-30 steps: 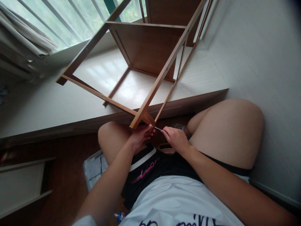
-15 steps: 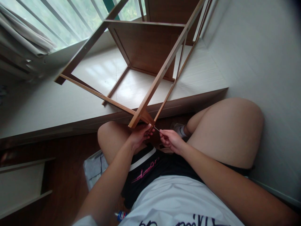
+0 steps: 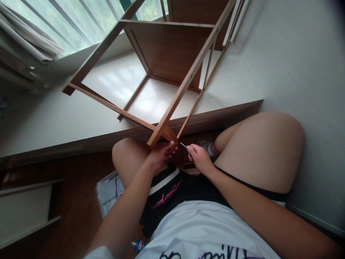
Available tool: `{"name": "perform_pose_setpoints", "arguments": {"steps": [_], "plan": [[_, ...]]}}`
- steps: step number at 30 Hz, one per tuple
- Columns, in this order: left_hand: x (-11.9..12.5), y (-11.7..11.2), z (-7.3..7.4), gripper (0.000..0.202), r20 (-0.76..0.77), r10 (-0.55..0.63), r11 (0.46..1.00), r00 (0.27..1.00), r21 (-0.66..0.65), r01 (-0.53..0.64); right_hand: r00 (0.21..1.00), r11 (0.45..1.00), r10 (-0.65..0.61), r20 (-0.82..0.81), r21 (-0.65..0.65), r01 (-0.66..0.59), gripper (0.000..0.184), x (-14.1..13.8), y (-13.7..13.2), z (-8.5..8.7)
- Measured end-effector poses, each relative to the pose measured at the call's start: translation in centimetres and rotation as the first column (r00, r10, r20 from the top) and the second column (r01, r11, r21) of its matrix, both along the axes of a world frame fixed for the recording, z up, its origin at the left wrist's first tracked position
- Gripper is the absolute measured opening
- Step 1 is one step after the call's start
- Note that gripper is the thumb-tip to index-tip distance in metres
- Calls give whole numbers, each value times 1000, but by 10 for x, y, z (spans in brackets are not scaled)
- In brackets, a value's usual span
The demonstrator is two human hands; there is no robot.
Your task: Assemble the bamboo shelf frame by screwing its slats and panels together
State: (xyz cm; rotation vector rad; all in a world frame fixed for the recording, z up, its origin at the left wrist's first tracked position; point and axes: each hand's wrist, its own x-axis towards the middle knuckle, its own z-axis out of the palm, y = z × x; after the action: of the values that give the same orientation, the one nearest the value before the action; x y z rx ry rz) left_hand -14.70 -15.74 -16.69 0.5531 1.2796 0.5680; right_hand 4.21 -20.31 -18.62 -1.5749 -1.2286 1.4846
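Observation:
A wooden furniture frame [image 3: 178,97] lies tipped on a white platform [image 3: 54,118], with one corner joint [image 3: 164,135] reaching toward my lap. My left hand [image 3: 160,155] is closed around that corner from below. My right hand [image 3: 198,158] pinches a thin metal tool [image 3: 183,145], like a small hex key, whose tip points at the joint. Both hands sit between my bare knees.
A brown panel of the frame [image 3: 169,54] stands upright near the window [image 3: 67,21]. A white wall [image 3: 296,64] runs along the right. A plastic bag [image 3: 107,192] lies on the dark wood floor, and a white board [image 3: 24,212] lies at lower left.
My right hand has shifted slightly right and twisted at the wrist with the thin tool. The left hand and the frame have stayed put.

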Motion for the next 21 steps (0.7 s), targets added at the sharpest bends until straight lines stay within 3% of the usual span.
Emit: {"name": "perform_pose_setpoints", "arguments": {"steps": [3,7,11,21], "plan": [[0,0,0,38,-1,2,1000,1000,-4,-2,927,968,103,361,177,-176,36,3,2,4],[0,0,0,35,7,2,1000,1000,-8,-2,779,924,184,599,165,-346,32,4,3,7],[-2,0,-2,35,13,-13,1000,1000,7,13,720,905,200,664,157,-396,33,2,2,7],[-2,0,-3,37,9,-16,1000,1000,2,16,693,893,173,700,185,-410,33,2,1,9]]}}
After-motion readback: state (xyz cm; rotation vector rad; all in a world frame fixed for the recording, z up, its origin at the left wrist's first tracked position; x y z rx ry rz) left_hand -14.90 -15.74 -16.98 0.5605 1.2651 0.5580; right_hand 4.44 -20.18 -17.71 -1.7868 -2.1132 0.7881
